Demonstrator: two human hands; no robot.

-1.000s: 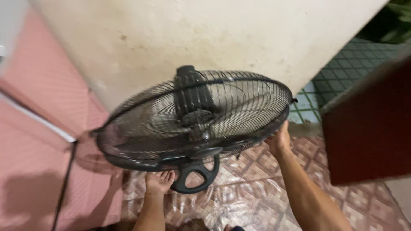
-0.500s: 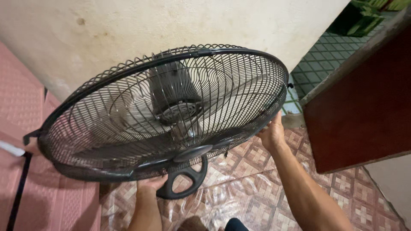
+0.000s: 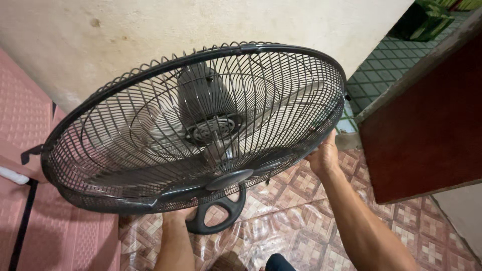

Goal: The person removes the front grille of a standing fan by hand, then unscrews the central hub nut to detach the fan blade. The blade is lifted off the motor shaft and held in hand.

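Above patterned floor tiles (image 3: 301,221) — black caged fan head (image 3: 201,125) held tilted, right hand (image 3: 324,155) clasping its rim, left hand (image 3: 178,216) underneath beside handle ring (image 3: 218,213) — finger state hidden.

Stained cream wall (image 3: 281,30) across top, patterned brown floor tiles (image 3: 296,221) below, pink panel (image 3: 20,100) left, dark red door (image 3: 427,130) right, green tiles (image 3: 386,65) upper right

Black wire-caged fan head (image 3: 201,130) tilted, held aloft; grey blades, motor hub inside; round handle underneath.
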